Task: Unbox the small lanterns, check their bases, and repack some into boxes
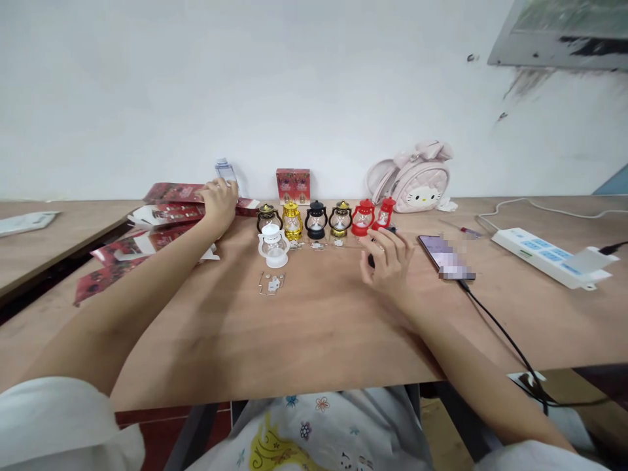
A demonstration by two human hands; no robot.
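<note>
Left hand (218, 203) spread on red printed cardboard sheets (171, 193); right hand (387, 258), grip unclear, could topple the small red plastic lantern (364, 218) beside it.

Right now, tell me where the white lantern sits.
Head view: the white lantern stands left of centre on the table, alone in front of the lantern row's left end.

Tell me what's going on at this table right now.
A person sits at a wooden table. Their left hand rests on a stack of flattened red cartons. Their right hand, fingers loosely spread, is beside the two red lanterns ending a row of little lanterns. A white lantern stands in front, and a phone lies to the right.
</note>
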